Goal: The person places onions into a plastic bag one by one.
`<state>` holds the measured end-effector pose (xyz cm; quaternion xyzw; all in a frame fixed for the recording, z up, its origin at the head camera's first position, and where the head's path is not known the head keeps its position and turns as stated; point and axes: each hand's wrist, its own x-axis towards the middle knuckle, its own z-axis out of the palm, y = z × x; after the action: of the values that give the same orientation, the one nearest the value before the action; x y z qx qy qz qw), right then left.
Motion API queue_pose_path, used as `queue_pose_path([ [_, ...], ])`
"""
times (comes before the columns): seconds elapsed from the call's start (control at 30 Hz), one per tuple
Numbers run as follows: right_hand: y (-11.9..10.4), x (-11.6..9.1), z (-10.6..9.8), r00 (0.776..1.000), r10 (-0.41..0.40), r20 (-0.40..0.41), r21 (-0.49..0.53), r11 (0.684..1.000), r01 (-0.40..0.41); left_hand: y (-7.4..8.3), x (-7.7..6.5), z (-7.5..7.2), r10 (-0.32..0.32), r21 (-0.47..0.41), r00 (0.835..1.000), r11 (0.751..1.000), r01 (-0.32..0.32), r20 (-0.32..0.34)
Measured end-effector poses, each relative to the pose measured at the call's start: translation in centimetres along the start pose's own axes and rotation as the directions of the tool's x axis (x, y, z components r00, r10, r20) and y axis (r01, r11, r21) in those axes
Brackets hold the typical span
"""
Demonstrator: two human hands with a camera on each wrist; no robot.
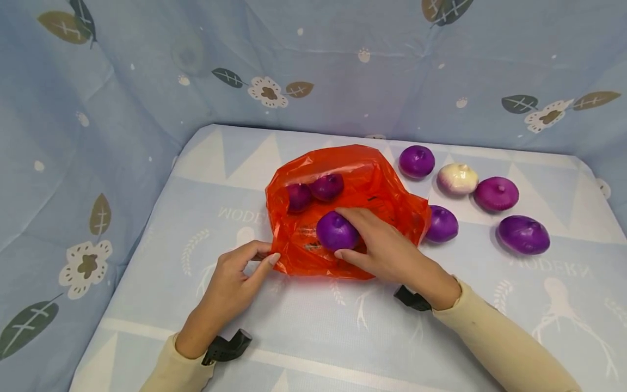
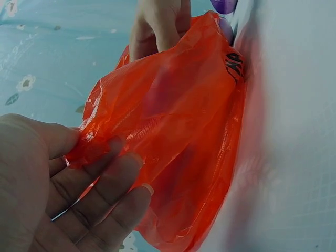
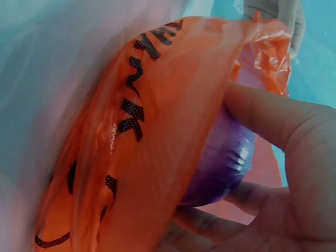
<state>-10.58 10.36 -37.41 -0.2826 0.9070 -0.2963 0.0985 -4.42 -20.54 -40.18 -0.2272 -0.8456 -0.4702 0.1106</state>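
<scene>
L hand (image 1: pixel 231 284) pinching bag (image 1: pixel 350 159), R hand (image 1: pixel 389 251) gripping onion (image 1: pixel 334 233)

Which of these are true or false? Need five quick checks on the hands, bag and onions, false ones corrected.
1. The right hand holds a purple onion. True.
2. The left hand holds an onion too. False: it pinches the edge of the red plastic bag.
3. Two other purple onions show inside the bag. True.
4. Every onion outside the bag is purple. False: one is a pale, whitish onion.
5. In the head view, the loose onions lie left of the bag. False: the five visible lie on its right.
</scene>
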Motion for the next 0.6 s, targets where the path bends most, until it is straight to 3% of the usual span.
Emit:
queue_pose_path([
  [0.37,0.0,0.8,0.2,0.992,0.117,0.054,-0.026,0.993,-0.116,0.1,0.1,0.1,0.005,0.006,1.000,1.000,-0.005,0.003],
  [0.6,0.1,1.7,0.4,0.992,0.105,0.070,-0.019,0.994,-0.104,0.1,0.1,0.1,-0.007,-0.003,1.000,1.000,0.007,0.013],
])
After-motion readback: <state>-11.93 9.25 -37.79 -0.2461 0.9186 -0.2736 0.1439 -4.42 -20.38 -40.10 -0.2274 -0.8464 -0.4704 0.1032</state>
